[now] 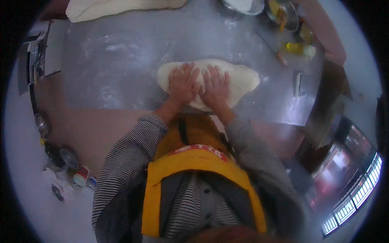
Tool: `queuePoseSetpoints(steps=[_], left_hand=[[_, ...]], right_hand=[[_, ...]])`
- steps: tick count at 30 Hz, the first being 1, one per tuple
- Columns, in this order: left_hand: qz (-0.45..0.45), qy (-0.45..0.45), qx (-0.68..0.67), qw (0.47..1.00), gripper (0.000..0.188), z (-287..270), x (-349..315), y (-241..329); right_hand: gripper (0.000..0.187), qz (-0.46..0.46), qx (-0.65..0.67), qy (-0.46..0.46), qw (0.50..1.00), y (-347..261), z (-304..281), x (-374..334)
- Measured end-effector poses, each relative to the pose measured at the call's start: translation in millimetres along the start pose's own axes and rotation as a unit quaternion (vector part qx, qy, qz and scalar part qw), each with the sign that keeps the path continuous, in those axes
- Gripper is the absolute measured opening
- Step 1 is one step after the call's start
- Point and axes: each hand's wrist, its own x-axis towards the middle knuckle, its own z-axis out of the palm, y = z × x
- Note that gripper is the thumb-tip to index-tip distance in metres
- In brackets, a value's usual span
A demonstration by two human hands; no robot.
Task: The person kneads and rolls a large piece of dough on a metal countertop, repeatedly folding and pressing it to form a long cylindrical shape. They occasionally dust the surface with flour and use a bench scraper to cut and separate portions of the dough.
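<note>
A pale, floury lump of dough [244, 80] lies near the front edge of the metal-topped work table [121, 75], wider than it is deep. Both my hands press down on its middle, side by side. My left hand [184, 84] lies flat on the left part with its fingers stretched forward. Close beside it, my right hand [215, 86] rests palm down, fingers extended and slightly spread. Neither hand holds a tool. The dough under the palms is hidden.
A larger slab of dough [121, 5] lies at the far left edge. Metal bowls [246, 6], a yellow bottle [295, 48] and a thin stick-like thing [281, 59] stand or lie at the far right. A flat rectangular object [300, 84] sits near the right edge.
</note>
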Motion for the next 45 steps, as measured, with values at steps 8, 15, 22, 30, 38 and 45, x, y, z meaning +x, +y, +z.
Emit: queuePoseSetpoints(steps=[8,15,22,30,38,45], left_hand=[[-0.052,0.059,0.022,0.997,0.030,34.5,103.8,-40.5],[-0.093,-0.027,0.078,0.992,0.028,44.3,157.9,-58.0],[0.066,-0.114,-0.097,0.987,0.026,-7.1,95.5,-49.4],[-0.120,-0.139,-0.094,0.978,0.032,-69.6,-29.1,25.3],[0.055,-0.095,0.017,0.994,0.038,-10.1,4.8,56.2],[0.052,-0.039,0.008,0.998,0.040,1.2,-9.0,48.5]], right_hand=[[0.043,0.021,-0.035,0.057,0.998,45.5,30.1,120.4],[0.039,0.088,-0.038,0.008,0.995,65.4,50.8,180.0],[0.046,0.139,0.528,-0.374,0.750,148.2,-22.1,204.3],[0.045,0.093,0.160,-0.265,0.946,107.4,-40.5,83.0],[0.052,0.045,0.041,0.035,0.998,70.9,-42.3,-92.8],[0.057,0.089,-0.024,0.061,0.994,84.6,-2.7,-64.7]])
